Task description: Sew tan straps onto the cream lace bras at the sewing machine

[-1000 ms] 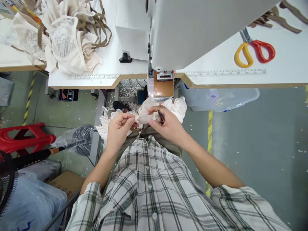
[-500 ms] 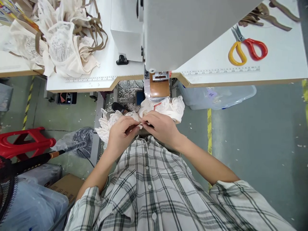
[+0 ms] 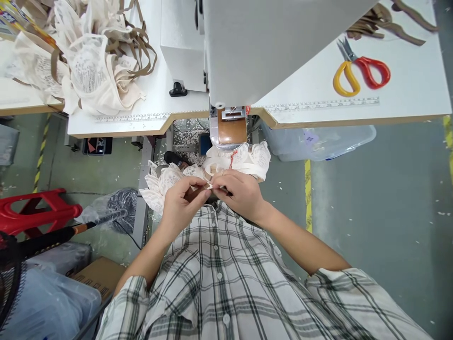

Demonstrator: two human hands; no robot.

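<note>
White lace bras (image 3: 255,159) hang over my lap, just below the sewing machine's brown work plate (image 3: 231,132). More lace (image 3: 155,186) spills out to the left. My left hand (image 3: 184,203) pinches a thin pale edge of a bra between thumb and fingers. Close against it, my right hand (image 3: 240,193) pinches the same edge, so the fingertips of both hands nearly meet. A red mark or thread shows on the lace above my right hand. My fingers hide most of the held part.
The sewing machine (image 3: 269,42) stands over the white table (image 3: 304,101). Bras with brown straps (image 3: 90,71) are piled at left. Scissors (image 3: 363,71) and brown strips (image 3: 375,23) lie at right. A clear plastic bin (image 3: 318,141) is below; a red stool (image 3: 35,208) stands at left.
Both hands have shifted slightly toward my body, still pinching the bra edge. More of the white band and the red mark now shows above my right hand.
</note>
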